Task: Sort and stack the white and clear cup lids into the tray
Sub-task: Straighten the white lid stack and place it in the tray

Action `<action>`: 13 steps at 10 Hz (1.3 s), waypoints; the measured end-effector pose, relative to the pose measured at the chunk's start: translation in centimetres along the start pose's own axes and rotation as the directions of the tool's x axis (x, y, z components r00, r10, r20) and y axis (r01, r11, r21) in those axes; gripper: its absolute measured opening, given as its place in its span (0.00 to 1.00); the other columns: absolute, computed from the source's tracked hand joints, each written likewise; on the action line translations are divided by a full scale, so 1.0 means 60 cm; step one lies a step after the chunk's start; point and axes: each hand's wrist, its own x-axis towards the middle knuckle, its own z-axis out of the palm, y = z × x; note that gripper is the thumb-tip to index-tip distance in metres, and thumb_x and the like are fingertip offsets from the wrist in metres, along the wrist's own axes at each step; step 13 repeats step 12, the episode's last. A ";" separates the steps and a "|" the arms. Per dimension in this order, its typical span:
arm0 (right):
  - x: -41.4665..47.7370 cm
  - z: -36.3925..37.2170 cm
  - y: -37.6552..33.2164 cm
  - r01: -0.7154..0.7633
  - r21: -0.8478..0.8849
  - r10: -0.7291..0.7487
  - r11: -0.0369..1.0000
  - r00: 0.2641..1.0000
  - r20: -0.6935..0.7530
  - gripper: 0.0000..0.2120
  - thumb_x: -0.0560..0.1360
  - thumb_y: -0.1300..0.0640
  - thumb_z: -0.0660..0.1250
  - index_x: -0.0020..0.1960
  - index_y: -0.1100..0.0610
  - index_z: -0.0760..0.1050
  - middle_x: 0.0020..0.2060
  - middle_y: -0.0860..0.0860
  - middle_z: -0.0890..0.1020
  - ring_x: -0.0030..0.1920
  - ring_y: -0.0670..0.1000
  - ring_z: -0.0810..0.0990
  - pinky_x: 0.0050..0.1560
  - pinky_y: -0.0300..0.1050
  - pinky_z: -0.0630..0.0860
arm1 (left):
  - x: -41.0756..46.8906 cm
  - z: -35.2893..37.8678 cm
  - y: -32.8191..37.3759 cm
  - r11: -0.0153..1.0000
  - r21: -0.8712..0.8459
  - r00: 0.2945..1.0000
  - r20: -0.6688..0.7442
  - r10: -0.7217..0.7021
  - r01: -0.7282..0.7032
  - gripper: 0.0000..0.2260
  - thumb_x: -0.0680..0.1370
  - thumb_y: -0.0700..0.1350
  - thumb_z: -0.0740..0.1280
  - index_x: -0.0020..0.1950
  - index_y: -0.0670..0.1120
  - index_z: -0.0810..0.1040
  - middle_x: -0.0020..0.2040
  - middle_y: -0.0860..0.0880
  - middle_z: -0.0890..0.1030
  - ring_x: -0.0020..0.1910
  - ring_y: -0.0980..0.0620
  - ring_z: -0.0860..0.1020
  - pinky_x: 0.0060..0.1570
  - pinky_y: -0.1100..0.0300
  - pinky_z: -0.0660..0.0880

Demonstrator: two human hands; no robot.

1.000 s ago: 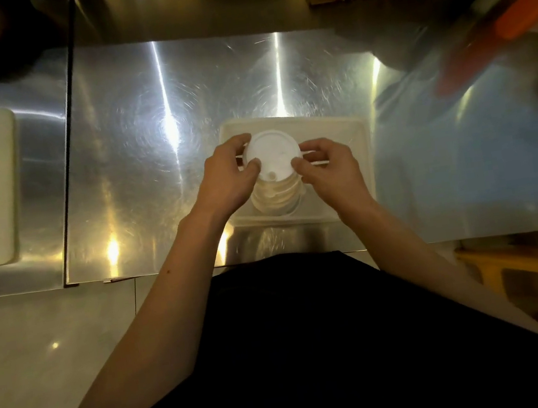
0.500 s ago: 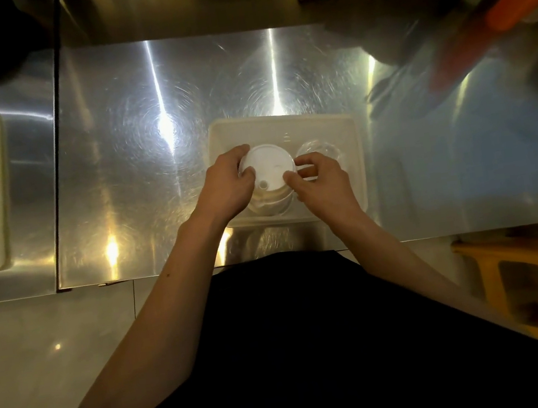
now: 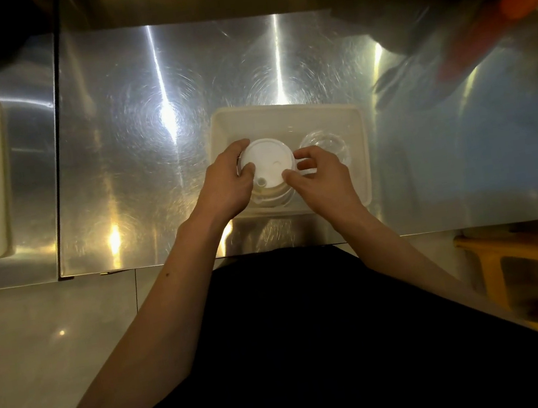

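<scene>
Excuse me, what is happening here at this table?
A person is sorting cup lids into a tray on a metal table. Both hands hold a stack of white lids inside the tray: the left hand on its left side, the right hand on its right. Clear lids sit in the tray beside the stack.

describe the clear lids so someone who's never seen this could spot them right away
On the steel counter sits a pale rectangular tray. Inside it, in the right half, are the clear lids, just beyond the right hand. Unlike the opaque white lids held between both hands on their left, they are see-through and nobody is touching them.
</scene>
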 end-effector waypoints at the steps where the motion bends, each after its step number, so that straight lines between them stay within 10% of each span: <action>1: -0.003 0.001 0.006 0.001 0.007 -0.001 1.000 1.000 0.021 0.18 0.74 0.55 0.71 0.63 0.56 0.74 0.51 0.48 0.79 0.39 0.37 0.76 0.40 0.31 0.73 | -0.003 0.003 -0.003 1.000 -0.008 1.000 0.003 -0.008 0.008 0.21 0.81 0.41 0.60 0.74 0.48 0.67 0.72 0.47 0.72 0.70 0.47 0.70 0.69 0.54 0.65; 13: 0.000 -0.018 0.005 0.206 -0.096 -0.210 0.974 0.977 -0.029 0.20 0.77 0.52 0.67 0.68 0.54 0.72 0.61 0.52 0.79 0.53 0.46 0.78 0.53 0.39 0.76 | -0.017 0.007 0.004 0.985 -0.012 0.969 -0.185 0.164 -0.170 0.18 0.82 0.46 0.60 0.71 0.47 0.70 0.70 0.46 0.74 0.66 0.48 0.74 0.66 0.49 0.72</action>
